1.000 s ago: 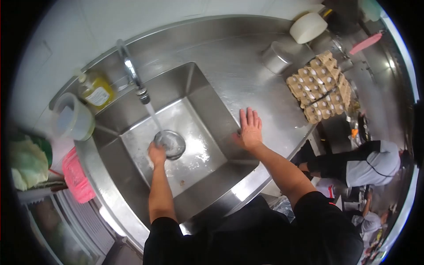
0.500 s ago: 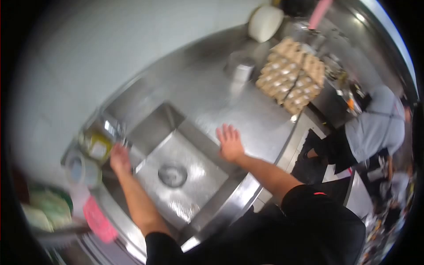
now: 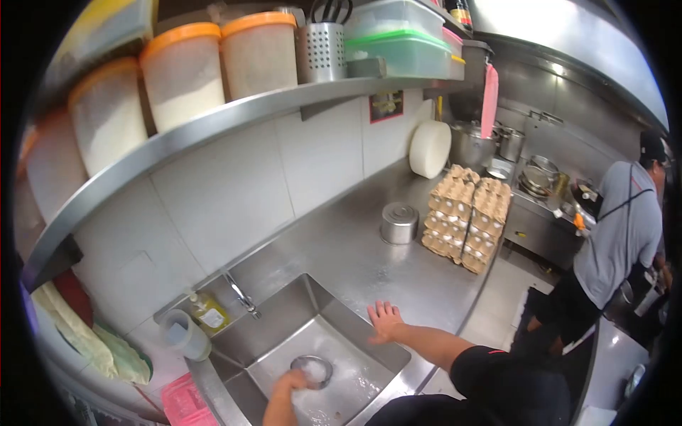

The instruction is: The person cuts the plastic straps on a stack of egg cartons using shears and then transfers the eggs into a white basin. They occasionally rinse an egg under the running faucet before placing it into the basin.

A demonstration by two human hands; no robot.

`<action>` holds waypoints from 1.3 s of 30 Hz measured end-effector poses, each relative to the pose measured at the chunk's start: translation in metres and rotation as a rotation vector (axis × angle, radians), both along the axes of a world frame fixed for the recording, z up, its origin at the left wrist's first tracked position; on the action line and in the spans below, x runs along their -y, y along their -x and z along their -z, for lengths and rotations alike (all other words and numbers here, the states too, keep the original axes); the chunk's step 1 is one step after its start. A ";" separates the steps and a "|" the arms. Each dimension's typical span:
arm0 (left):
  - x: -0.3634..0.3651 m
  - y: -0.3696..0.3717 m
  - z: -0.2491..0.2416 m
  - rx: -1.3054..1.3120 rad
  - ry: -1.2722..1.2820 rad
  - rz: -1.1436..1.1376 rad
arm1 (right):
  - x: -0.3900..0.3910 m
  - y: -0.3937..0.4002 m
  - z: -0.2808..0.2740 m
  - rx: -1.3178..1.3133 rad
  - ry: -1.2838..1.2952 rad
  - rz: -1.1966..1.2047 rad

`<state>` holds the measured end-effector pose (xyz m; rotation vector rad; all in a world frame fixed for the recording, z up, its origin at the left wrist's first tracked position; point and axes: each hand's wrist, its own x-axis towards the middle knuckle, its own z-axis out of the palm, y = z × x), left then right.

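**Left hand back at the drain, right hand flat on the sink's edge**

Since half a second ago the left hand (image 3: 290,385) has come away from the faucet side and dropped back into the sink (image 3: 280,334), and the view has tipped up to take in the wall and the shelf (image 3: 234,113) above.

At the worktop's left end, a green cloth (image 3: 121,355) hangs beside a pink one (image 3: 181,405). Just right of them a clear plastic jug (image 3: 183,334) and a yellow soap bottle (image 3: 207,312) stand at the sink's back-left corner, close to the faucet (image 3: 241,297), presumably kept within easy reach of the basin.

Down in the basin, the left hand lies against the near edge of the round drain strainer (image 3: 312,368) in the middle of the floor. Its fingers seem curled at the strainer's rim, but whether they grip it I cannot tell. Wet glare lies over the basin floor.

On the sink's right rim, the right hand (image 3: 384,321) lies palm down with fingers (image 3: 379,309) spread apart and holding nothing; it looks like a brace for leaning over the basin.

Further right along the worktop, a lidded steel pot (image 3: 399,224) stands alone, then stacked egg trays (image 3: 465,220) sit at the front edge, with a white round block (image 3: 429,149) leaning against the wall behind. At the far right, another person (image 3: 614,241) in a grey shirt stands at the stove.
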<state>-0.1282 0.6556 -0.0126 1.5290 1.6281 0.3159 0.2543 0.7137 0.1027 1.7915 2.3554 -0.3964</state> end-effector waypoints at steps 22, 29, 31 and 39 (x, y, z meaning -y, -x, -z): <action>0.246 -0.213 -0.131 -0.167 -0.622 -1.203 | -0.230 -0.032 -0.605 -1.015 -1.499 -0.301; 0.288 -0.239 -0.133 -0.226 -0.469 -1.439 | -0.245 -0.022 -0.672 -0.835 -1.268 -0.204; 0.287 -0.244 -0.129 -0.273 -0.531 -1.418 | -0.245 -0.022 -0.679 -0.887 -1.254 -0.187; 0.193 -0.230 -0.118 0.356 -0.638 -1.094 | -0.187 -0.076 -0.715 -1.072 -1.781 -0.360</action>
